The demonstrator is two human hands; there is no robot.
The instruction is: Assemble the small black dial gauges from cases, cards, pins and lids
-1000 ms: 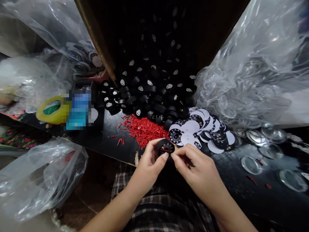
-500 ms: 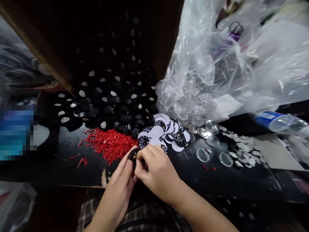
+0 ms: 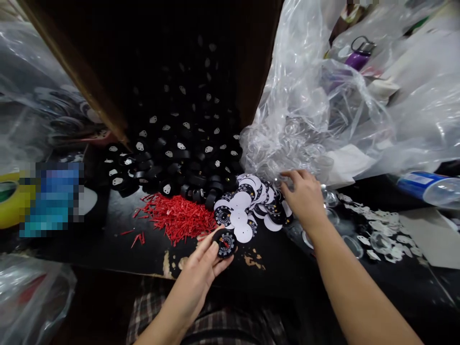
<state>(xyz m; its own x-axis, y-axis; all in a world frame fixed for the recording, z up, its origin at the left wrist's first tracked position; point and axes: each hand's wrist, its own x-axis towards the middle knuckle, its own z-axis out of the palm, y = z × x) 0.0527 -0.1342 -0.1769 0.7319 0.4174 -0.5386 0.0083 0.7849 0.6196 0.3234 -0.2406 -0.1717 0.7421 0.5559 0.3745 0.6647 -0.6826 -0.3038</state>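
I keep the black dial unit (image 3: 225, 243) in the left hand (image 3: 205, 258), its rim pinched between thumb and fingers, face upward, above the near edge of the black tabletop (image 3: 280, 254). The right hand (image 3: 304, 197) reaches out with its fingers parted, over the border between the dial discs (image 3: 240, 201) and the clear plastic bag (image 3: 278, 91) with its clear round parts; I cannot tell whether the fingertips touch anything. Caution: tilting the unit could, in my judgement, shift its red pointer if that is not fixed firmly. A loose left pinch could drop the unit over the near edge. A low sweep of the right forearm could push aside the clear rings (image 3: 352, 247) on the tabletop, and dragging the right fingers could scatter the discs or snag the bag film. The red pointer heap (image 3: 181, 218) lies close to the left hand and could be spread by a careless wrist. Markings: the unit's face carries pale scale marks too small to read; the bottle (image 3: 419, 186) has a blue-and-white label, wording illegible. I identify no brand.
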